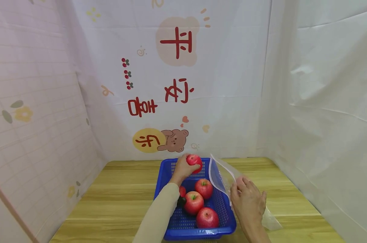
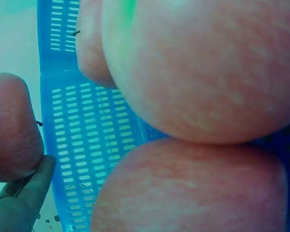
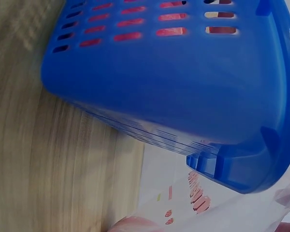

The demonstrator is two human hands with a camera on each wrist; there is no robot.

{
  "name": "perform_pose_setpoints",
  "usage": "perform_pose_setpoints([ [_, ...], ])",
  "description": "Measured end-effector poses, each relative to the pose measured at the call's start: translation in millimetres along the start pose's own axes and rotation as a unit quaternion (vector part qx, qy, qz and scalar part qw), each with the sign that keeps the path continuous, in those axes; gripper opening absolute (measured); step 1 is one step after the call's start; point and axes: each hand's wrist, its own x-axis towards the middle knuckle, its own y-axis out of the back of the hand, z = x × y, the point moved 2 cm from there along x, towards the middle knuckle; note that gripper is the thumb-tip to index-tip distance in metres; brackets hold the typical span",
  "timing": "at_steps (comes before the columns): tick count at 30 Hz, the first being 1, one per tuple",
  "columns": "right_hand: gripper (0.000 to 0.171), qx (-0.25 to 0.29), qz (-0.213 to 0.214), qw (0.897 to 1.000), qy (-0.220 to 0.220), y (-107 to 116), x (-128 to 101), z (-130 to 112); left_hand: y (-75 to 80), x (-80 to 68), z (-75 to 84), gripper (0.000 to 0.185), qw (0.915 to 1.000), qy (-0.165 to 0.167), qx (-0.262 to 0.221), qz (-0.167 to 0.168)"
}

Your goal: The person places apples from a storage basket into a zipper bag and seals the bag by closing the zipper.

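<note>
My left hand (image 1: 185, 167) grips a red apple (image 1: 194, 162) over the far end of a blue plastic basket (image 1: 198, 233). In the left wrist view, fingers (image 2: 36, 186) touch that apple (image 2: 9, 125) at the basket's rim. Several red apples lie in the basket, among them a front apple (image 1: 207, 217), a middle apple (image 1: 194, 203) and a rear apple (image 1: 203, 188). At the basket's right side, my right hand (image 1: 248, 200) holds a clear plastic bag (image 1: 224, 172), its mouth spread toward the basket. A pinkish rounded shape (image 1: 241, 182) shows beside those fingers, blurred through the plastic.
The basket stands on a wood-grain table (image 1: 110, 202). White printed cloth (image 1: 232, 84) hangs behind the table and along both sides. Beside the left sleeve (image 1: 159, 212) a small black object (image 1: 181, 201) shows, partly hidden.
</note>
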Motion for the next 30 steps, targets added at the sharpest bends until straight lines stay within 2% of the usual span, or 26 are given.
perform_pose_setpoints([
  [7, 0.008, 0.005, -0.002, 1.000, -0.004, 0, 0, -1, 0.8, -1.7, 7.8, 0.080, 0.9998, -0.013, 0.013, 0.005],
  [13, 0.008, 0.008, -0.004, 1.000, -0.006, 0, 0, -2, 1.6, -4.7, 15.8, 0.077, 0.9999, -0.013, -0.002, -0.003],
  [21, 0.009, 0.011, 0.000, 1.000, -0.006, -1, 1, -3, 3.8, -9.4, 29.9, 0.072, 0.9983, -0.017, -0.056, 0.000],
  [30, 0.010, 0.014, 0.012, 1.000, -0.004, -3, 2, -3, 1.9, -19.9, 48.0, 0.071, 0.9926, -0.045, -0.112, -0.011],
])
